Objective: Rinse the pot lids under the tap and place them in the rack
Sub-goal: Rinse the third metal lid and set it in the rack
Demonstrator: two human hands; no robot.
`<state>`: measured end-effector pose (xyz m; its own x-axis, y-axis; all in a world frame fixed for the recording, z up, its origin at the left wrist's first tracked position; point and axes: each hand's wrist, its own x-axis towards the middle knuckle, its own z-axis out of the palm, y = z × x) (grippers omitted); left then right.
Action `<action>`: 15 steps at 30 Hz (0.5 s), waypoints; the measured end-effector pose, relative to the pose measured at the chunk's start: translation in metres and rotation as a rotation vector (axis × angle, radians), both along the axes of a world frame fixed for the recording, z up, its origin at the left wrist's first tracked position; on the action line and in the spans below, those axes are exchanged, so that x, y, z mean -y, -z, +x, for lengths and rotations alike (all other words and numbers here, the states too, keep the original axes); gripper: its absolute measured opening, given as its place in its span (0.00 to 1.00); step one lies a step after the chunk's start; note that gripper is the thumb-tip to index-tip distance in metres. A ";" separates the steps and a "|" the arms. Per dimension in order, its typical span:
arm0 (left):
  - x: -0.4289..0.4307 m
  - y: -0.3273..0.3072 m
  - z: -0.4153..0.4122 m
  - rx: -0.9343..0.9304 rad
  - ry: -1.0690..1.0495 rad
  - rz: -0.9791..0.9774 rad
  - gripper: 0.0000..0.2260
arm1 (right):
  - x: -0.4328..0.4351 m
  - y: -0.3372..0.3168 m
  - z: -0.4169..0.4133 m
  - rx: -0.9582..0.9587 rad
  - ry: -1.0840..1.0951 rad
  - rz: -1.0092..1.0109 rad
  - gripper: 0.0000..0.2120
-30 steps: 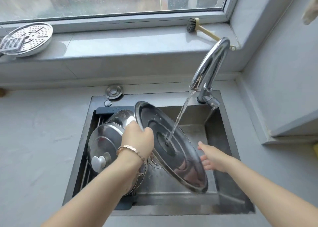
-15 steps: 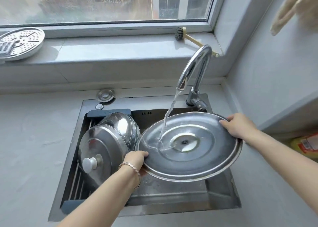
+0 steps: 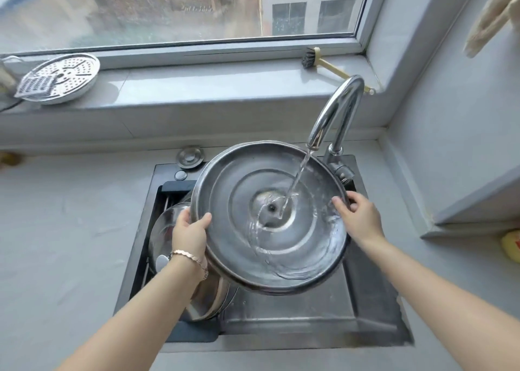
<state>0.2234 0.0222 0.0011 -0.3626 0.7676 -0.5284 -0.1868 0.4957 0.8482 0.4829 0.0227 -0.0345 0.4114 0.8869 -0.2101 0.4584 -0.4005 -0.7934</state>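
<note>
A large steel pot lid [image 3: 253,241] is held inner side up over the sink [image 3: 309,323], tilted toward me. My left hand [image 3: 190,233] grips its left rim and my right hand [image 3: 358,216] grips its right rim. Water runs from the chrome tap [image 3: 336,112] onto the lid's centre and swirls across it. Under the big lid, at the sink's left, other steel lids [image 3: 166,230] stand in the rack [image 3: 174,190], partly hidden; a white knob shows by my left wrist.
A perforated steamer plate [image 3: 63,75] and a dish brush [image 3: 312,59] lie on the window sill. A round drain cap [image 3: 190,157] sits on the sink's back edge. Grey counter [image 3: 70,230] flanks the sink; a wall and ledge stand close on the right.
The big lid went from steeply tilted in my left hand alone to held in both hands, then rose and shifted left so the stream falls near its centre.
</note>
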 end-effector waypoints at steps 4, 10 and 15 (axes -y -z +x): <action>-0.003 0.007 0.002 0.085 0.033 -0.088 0.12 | -0.018 -0.035 0.023 0.163 -0.040 -0.010 0.11; -0.004 0.003 0.020 -0.013 0.165 -0.065 0.07 | -0.003 -0.061 0.060 0.383 -0.358 -0.613 0.13; -0.015 -0.007 0.030 -0.205 0.296 -0.080 0.06 | 0.021 -0.051 0.030 0.561 -0.624 -0.589 0.23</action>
<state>0.2535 0.0373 0.0084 -0.2355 0.8142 -0.5307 0.1447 0.5694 0.8092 0.5129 0.0016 0.0165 0.0854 0.7948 -0.6008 0.9630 -0.2205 -0.1549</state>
